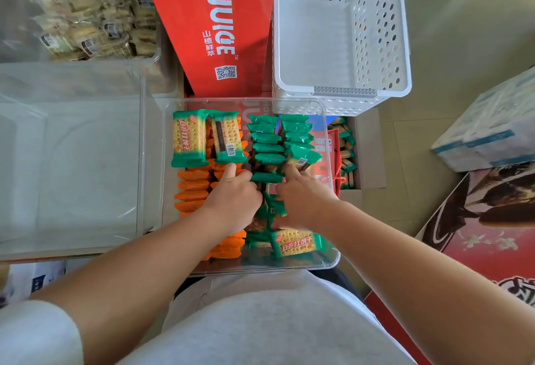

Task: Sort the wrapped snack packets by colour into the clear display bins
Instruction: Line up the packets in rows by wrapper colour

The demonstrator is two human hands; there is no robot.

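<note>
Head view, the only one; I look straight down into the clear display bin (330,138) at centre, its near edge against my lap; both my hands are inside it. Orange packets (192,188) stand on edge in rows down the 9 o'clock half, green packets (266,147) stand on edge down the 3 o'clock half; standing them upright likely packs more in and keeps the colours in separate lanes. Two green packets lying flat (208,137) sit on top of the orange rows at 12 o'clock, so they are in the wrong lane and probably need moving; another flat green packet (296,243) lies at 6 o'clock on the green side.

My left hand (234,199) is curled, fingers bent down at the seam between orange and green, thumb up toward the flat pair; I cannot tell whether it has hold of a packet. My right hand (304,199) is half closed among the green rows, forefinger out against a tilted green packet (302,159), pressing rather than gripping, I judge to square the row; any hold underneath is hidden.

At 9 o'clock a second clear bin (86,162) is empty; at 12 to 1 o'clock a white perforated basket (405,46) is empty beside a red juice carton (214,31).
</note>
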